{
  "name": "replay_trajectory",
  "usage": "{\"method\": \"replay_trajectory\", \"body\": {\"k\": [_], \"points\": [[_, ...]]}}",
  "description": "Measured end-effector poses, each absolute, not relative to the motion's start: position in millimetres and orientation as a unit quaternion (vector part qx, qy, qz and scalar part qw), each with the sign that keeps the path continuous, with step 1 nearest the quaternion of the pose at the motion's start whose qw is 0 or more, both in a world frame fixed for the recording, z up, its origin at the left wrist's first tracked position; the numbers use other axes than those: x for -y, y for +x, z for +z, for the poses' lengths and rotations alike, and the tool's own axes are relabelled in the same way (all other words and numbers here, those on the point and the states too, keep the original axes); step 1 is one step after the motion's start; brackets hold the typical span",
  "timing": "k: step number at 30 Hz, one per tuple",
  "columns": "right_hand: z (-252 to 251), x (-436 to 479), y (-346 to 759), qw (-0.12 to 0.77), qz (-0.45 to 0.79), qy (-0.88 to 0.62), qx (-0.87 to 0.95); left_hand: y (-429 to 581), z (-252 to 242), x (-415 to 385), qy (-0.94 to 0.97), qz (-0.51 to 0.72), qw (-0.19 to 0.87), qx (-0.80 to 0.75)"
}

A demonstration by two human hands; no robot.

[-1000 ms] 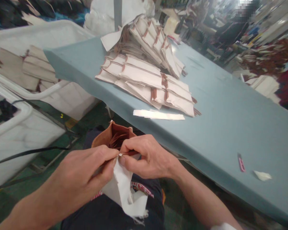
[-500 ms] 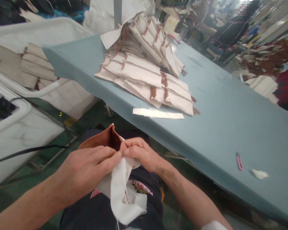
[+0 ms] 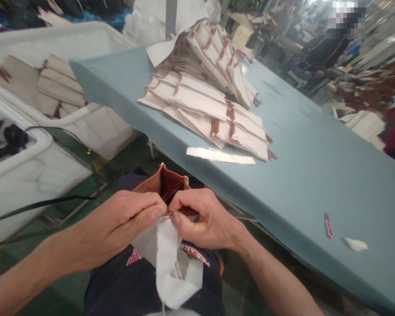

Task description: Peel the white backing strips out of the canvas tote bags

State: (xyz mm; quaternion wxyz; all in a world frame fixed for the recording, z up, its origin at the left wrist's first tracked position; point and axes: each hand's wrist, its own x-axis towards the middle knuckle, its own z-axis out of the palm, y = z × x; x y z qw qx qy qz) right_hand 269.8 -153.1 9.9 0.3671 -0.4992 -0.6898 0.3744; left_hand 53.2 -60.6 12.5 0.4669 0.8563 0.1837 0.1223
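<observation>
Over my lap I hold a brown leather piece (image 3: 158, 184) with a white fabric lining (image 3: 169, 267) hanging from it. My left hand (image 3: 121, 224) pinches the edge where leather meets lining, fingers closed. My right hand (image 3: 202, 217) pinches the same edge from the other side, thumb and fingertips pressed together. The two pinches almost touch. The leather piece gapes open at the top, showing a dark reddish inside.
A blue-grey table (image 3: 316, 166) runs to my right, bearing a stack of white and brown pieces (image 3: 210, 96), a white strip (image 3: 220, 156), a small pink tool (image 3: 328, 227) and a white scrap (image 3: 355, 244). White bins (image 3: 36, 162) stand at left. A person (image 3: 329, 39) works far back.
Both hands kept pinching the leather and lining edge. The leather piece has spread open again at the top, and the lining hangs straighter below.
</observation>
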Motion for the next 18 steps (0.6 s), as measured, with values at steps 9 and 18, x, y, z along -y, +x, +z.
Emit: {"method": "replay_trajectory", "body": {"k": [9,18], "points": [[12,152,279,0.345,0.250,-0.487,0.763,59,-3,52,0.918,0.200,0.332,-0.081],[-5,152,280,0.370,0.264,-0.458,0.764,64,-7,52,0.833,0.117,0.516,-0.161]]}}
